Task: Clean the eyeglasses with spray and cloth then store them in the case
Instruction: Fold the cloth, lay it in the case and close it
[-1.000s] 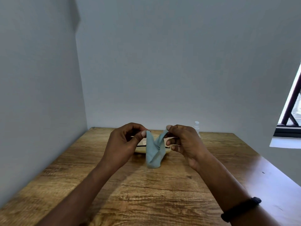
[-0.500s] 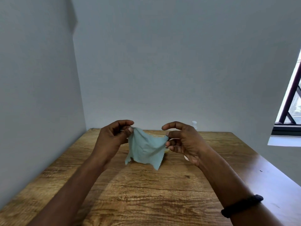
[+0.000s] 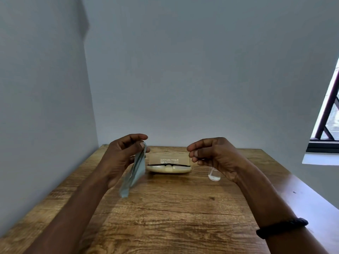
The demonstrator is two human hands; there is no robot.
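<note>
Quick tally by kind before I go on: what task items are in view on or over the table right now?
Cleaning cloth: 1, hanging from the left hand
Open eyeglass case: 1, on the table
Eyeglasses: 1, dark frame lying in the case
Spray bottle: 1, partly hidden behind the right hand
Total: 4

Both arms reach forward, held up and apart. The left hand [image 3: 121,158] pinches with thumb and finger. The right hand [image 3: 216,158] is loosely curled, thumb near fingertips, a black band on its wrist.
</note>
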